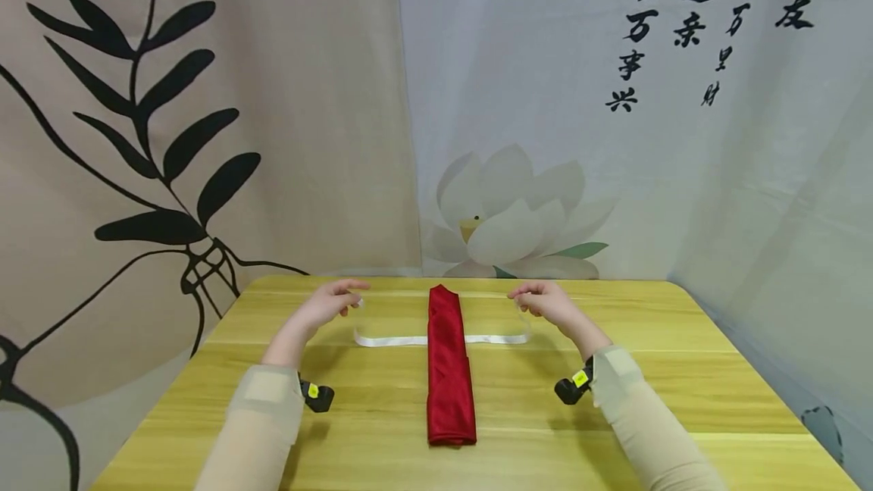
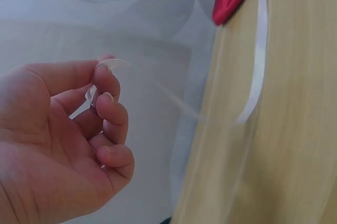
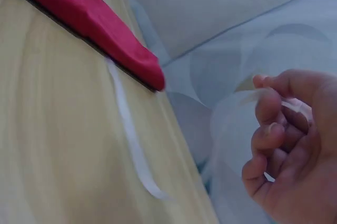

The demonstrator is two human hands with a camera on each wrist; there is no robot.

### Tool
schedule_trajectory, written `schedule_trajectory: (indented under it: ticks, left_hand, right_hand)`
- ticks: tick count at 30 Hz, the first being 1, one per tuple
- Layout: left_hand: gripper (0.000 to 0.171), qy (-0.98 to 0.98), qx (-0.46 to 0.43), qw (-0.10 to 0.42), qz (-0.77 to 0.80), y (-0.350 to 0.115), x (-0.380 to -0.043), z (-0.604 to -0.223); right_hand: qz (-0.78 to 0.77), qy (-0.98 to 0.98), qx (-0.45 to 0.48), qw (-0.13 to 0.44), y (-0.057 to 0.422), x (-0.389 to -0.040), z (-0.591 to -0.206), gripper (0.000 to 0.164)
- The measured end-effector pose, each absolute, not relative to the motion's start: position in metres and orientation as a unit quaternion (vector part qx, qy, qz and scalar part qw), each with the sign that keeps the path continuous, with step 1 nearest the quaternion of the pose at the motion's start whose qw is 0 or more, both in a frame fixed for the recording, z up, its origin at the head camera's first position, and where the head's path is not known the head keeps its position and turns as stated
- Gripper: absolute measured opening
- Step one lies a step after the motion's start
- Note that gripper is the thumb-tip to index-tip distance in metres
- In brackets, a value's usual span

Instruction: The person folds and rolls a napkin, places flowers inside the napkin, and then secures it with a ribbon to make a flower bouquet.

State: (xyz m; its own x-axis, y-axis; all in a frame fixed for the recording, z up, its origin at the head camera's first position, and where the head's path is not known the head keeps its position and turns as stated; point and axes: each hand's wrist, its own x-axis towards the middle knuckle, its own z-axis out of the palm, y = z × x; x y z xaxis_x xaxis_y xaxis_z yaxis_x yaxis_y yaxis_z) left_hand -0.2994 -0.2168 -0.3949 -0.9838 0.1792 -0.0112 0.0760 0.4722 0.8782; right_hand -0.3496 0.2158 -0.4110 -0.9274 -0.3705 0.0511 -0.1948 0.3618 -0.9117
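Note:
A long folded piece of shiny red cloth (image 1: pixel 449 370) lies lengthwise in the middle of the wooden table. A narrow white ribbon (image 1: pixel 392 341) passes crosswise beneath it, and both ends rise off the tabletop. My left hand (image 1: pixel 330 304) pinches one end between thumb and forefinger, to the left of the cloth; the left wrist view shows the ribbon (image 2: pixel 259 61) curving up to the fingertips. On the other side, my right hand (image 1: pixel 546 301) pinches the opposite end, held above the table, with its remaining fingers curled in the right wrist view.
The yellow wooden table (image 1: pixel 368 415) reaches back to a hanging curtain (image 1: pixel 327 135) printed with dark leaves, a lotus and writing. A small black camera (image 1: pixel 317 397) sits on the left wrist and another camera (image 1: pixel 573 385) on the right wrist.

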Motion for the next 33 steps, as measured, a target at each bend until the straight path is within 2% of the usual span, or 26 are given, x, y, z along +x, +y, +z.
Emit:
schedule_trajectory:
  ticks: [11, 23, 33]
  left_hand:
    - [0.034, 0.845, 0.079, 0.065, 0.525, -0.168, -0.308, -0.420]
    - [0.032, 0.820, 0.069, 0.068, 0.565, -0.136, -0.317, -0.435]
    - [0.028, 0.820, 0.052, 0.071, 0.566, -0.135, -0.318, -0.444]
  right_hand:
    - [-0.602, 0.772, -0.169, 0.115, 0.170, -0.345, -0.444, 0.027]
    - [-0.591, 0.788, -0.153, 0.083, 0.142, -0.349, -0.459, 0.025]
    - [-0.572, 0.802, -0.156, 0.071, 0.136, -0.347, -0.460, 0.022]
